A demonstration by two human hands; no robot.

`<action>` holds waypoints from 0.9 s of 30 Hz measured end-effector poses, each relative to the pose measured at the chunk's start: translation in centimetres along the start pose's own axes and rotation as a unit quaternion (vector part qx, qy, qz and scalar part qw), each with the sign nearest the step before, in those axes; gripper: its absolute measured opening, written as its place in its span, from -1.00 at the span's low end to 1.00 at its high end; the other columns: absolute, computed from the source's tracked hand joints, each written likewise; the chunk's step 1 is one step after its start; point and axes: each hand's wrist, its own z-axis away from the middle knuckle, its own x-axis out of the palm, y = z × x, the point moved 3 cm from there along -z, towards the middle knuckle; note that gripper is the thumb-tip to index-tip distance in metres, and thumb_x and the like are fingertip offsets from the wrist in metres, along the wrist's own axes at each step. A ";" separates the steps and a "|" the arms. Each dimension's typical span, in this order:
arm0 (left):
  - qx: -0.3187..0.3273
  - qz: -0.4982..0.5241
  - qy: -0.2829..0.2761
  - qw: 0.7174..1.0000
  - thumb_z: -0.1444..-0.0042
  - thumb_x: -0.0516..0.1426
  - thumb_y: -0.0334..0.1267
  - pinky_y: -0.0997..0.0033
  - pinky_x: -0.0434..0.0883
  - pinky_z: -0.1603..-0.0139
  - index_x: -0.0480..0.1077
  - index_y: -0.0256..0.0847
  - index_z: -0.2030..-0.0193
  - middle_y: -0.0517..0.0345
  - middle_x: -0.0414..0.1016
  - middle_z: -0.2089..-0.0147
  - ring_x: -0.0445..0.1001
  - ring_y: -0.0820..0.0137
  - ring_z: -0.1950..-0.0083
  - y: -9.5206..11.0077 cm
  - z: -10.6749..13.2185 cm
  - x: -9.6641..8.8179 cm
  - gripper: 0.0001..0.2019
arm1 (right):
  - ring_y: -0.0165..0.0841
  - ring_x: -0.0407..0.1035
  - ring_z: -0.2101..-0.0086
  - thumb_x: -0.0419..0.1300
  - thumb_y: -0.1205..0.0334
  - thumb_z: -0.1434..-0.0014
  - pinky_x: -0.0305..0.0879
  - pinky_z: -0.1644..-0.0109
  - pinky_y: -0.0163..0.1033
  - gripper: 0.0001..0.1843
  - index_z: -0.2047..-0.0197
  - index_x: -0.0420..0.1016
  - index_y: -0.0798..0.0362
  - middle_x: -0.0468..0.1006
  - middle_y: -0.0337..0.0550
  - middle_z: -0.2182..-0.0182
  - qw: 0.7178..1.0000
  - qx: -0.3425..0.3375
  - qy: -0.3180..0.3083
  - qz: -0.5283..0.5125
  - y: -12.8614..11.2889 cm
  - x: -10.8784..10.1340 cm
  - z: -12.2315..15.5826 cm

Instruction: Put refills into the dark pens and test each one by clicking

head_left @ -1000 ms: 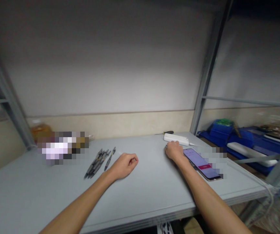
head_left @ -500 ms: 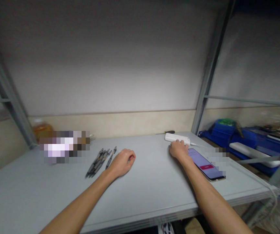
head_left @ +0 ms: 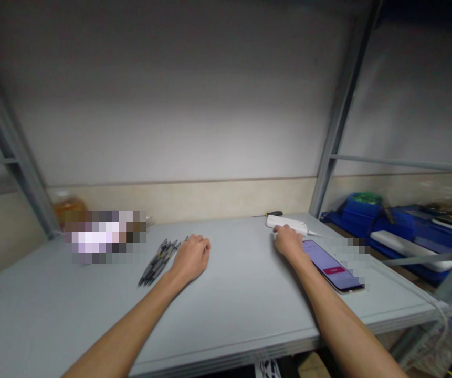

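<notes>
My left hand (head_left: 191,258) lies on the table with its fingers curled in, just right of a bundle of dark pens (head_left: 158,264). It covers most of a single pen beside that bundle; only the far end peeks out. What the curled fingers hold, if anything, is hidden. My right hand (head_left: 288,241) rests in front of a white power strip (head_left: 286,224), fingers bent, their tips close to or touching its near edge. The inside of that hand cannot be seen. Beside the right wrist lies a phone (head_left: 330,265) with its screen lit.
A screwdriver (head_left: 273,213) lies behind the power strip. Blurred-out items and an amber bottle (head_left: 70,206) stand at the back left. Metal posts (head_left: 339,113) rise at both sides of the table (head_left: 233,304). Blue bins (head_left: 361,210) are beyond the right edge.
My left hand has shifted left over the single pen, now mostly covered. The fingers of my right hand have drawn in slightly at the power strip.
</notes>
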 end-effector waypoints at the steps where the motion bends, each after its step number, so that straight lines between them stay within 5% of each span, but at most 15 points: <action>1: -0.011 -0.014 -0.005 1.000 -0.13 -0.05 -0.33 0.31 0.24 0.11 0.39 -0.21 0.30 0.03 0.43 0.25 0.32 0.27 0.12 0.0 0.0 0.0 -0.81 | -0.10 0.29 0.09 -0.10 0.48 -0.09 0.15 0.13 -0.06 -0.57 0.03 0.39 0.06 0.37 0.08 0.09 1.000 -0.002 0.005 -0.002 0.0 0.0 0.0; 14: -0.180 -0.142 -0.047 0.972 -0.07 -0.13 -0.48 0.18 0.30 0.15 0.35 -0.37 0.09 -0.21 0.35 0.11 0.30 0.12 0.03 -2.5 0.4 -0.8 -0.66 | -0.20 0.23 0.09 0.05 0.33 -0.07 0.11 0.09 -0.22 -0.69 0.08 0.40 0.08 0.34 0.01 0.15 0.982 -0.156 0.030 -0.098 -2.9 0.1 0.8; 27: -0.175 -0.137 -0.095 0.970 -0.07 -0.13 -0.52 0.27 0.33 0.16 0.39 -0.35 0.14 -0.21 0.37 0.12 0.38 0.18 0.08 -2.7 0.3 -0.3 -0.67 | -0.31 0.24 0.17 0.09 0.33 -0.06 0.08 0.06 -0.29 -0.74 0.15 0.44 0.10 0.31 -0.07 0.25 0.956 -0.240 0.023 -0.166 -4.3 0.5 1.2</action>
